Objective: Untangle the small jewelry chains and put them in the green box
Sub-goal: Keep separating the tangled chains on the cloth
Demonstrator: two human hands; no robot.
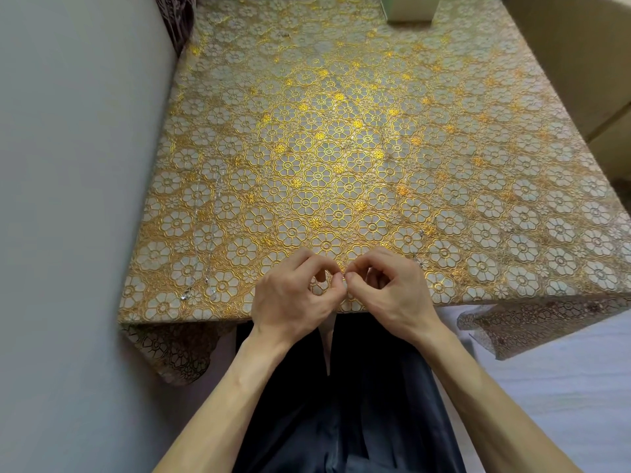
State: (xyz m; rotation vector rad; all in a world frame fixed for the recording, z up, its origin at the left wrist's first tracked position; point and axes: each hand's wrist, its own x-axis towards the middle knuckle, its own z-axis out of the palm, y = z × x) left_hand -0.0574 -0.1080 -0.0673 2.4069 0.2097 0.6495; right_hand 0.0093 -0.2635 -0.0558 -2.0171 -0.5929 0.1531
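My left hand (293, 295) and my right hand (386, 288) meet at the table's near edge, fingertips pinched together on a thin silver chain (344, 276) between them. Part of that chain trails off to the right over the cloth (419, 247). Two other silver chains (208, 227) lie stretched out along the left side of the table, their pendants near the front-left corner. The green box (411, 8) stands at the far edge, cut off by the top of the view.
The table is covered by a gold floral cloth (341, 148). A grey wall (68, 165) runs close along the left. A beige surface sits at the right, and my dark-clothed legs are under the near edge.
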